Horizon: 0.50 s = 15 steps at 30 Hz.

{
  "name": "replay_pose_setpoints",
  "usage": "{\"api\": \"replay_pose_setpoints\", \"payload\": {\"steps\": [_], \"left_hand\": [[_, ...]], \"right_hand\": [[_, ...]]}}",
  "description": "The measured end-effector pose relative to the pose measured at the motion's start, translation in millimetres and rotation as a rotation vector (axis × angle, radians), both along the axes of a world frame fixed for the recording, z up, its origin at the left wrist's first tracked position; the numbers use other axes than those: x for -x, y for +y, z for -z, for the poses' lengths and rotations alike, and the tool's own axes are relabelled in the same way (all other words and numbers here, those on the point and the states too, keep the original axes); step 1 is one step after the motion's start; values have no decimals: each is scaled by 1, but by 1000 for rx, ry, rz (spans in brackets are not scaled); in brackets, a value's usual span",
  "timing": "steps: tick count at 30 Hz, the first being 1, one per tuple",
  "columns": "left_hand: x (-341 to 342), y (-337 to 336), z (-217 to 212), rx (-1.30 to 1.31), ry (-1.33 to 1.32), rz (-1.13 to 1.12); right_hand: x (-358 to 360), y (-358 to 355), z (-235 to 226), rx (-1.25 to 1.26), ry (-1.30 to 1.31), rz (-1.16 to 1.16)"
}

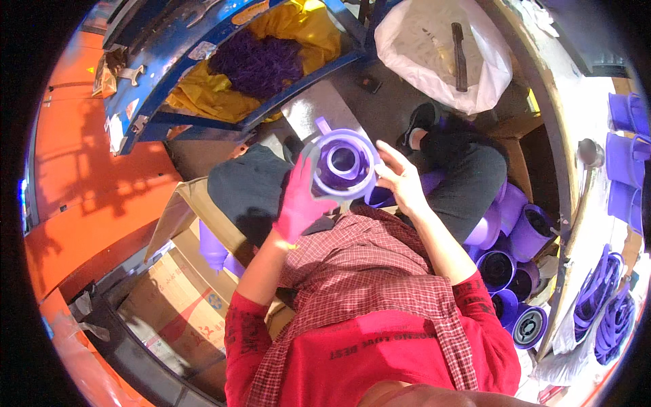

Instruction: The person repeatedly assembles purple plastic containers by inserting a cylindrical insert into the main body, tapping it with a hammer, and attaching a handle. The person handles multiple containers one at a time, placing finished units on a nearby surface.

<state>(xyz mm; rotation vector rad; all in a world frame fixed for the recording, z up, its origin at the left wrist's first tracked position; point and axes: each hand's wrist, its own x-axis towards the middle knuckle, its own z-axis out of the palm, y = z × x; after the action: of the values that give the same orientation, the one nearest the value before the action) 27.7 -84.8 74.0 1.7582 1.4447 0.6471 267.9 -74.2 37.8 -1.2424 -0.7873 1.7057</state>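
Observation:
A round purple plastic housing (pixel 364 186), with an inner ring and a short tab at its upper left, is held over my lap with its opening facing up. My left hand (pixel 298 207), in a pink and grey glove, is closed around its left side. My bare right hand (pixel 403 180) grips the opposite side, with fingers and thumb at the rim. Just below the right hand, another purple piece (pixel 383 198) is partly hidden. More purple cylindrical housings (pixel 531 234) are heaped to the right of my leg, some showing dark inner parts.
A blue metal frame (pixel 254 119) with a yellow liner holds purple scraps (pixel 261 64). A white sack (pixel 400 41) has a long-handled tool (pixel 460 57) across it. Cardboard boxes (pixel 173 298) stand left. On the right bench (pixel 586 217) are purple containers (pixel 624 159) and purple loops (pixel 614 325).

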Motion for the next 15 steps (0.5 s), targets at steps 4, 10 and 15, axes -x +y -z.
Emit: {"api": "replay_pose_setpoints", "payload": {"steps": [4, 10, 15], "left_hand": [[11, 23, 39, 144, 82, 114], [32, 70, 66, 137, 98, 461], [40, 103, 67, 119, 94, 625]], "right_hand": [[-11, 2, 8, -162, -334, -261], [-3, -9, 10, -155, -638, -284], [5, -9, 14, -115, -746, -329]]}}
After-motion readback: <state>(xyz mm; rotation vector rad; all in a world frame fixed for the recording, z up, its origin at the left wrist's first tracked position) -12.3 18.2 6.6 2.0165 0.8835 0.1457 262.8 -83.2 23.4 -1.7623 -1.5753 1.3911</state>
